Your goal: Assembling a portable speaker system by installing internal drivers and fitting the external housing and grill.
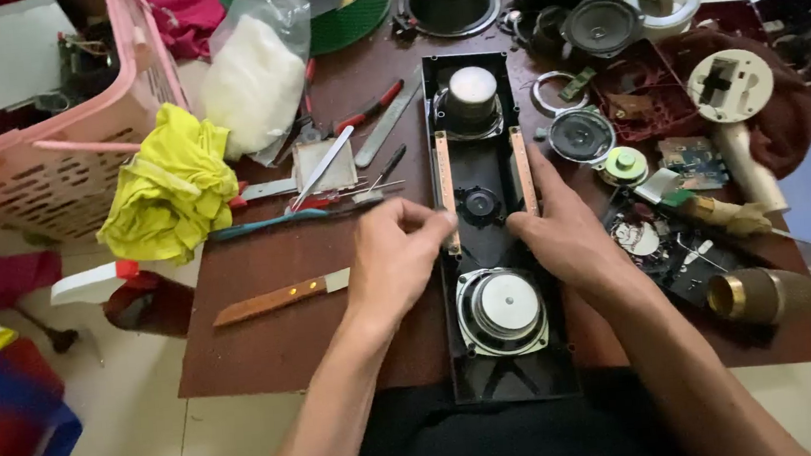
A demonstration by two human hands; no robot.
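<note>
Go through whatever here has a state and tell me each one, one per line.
Speaker panel: lying flat, drivers facing up.
Left hand: pinching the left copper strip.
Right hand: fingers resting on the right copper strip.
Knife: lying flat, untouched.
Pink basket: tilted.
Yellow cloth: crumpled.

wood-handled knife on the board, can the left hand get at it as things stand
Probably yes. The knife lies alone on bare board just left of the left hand, nothing between them; the hand would first have to let go of the speaker case.
</note>
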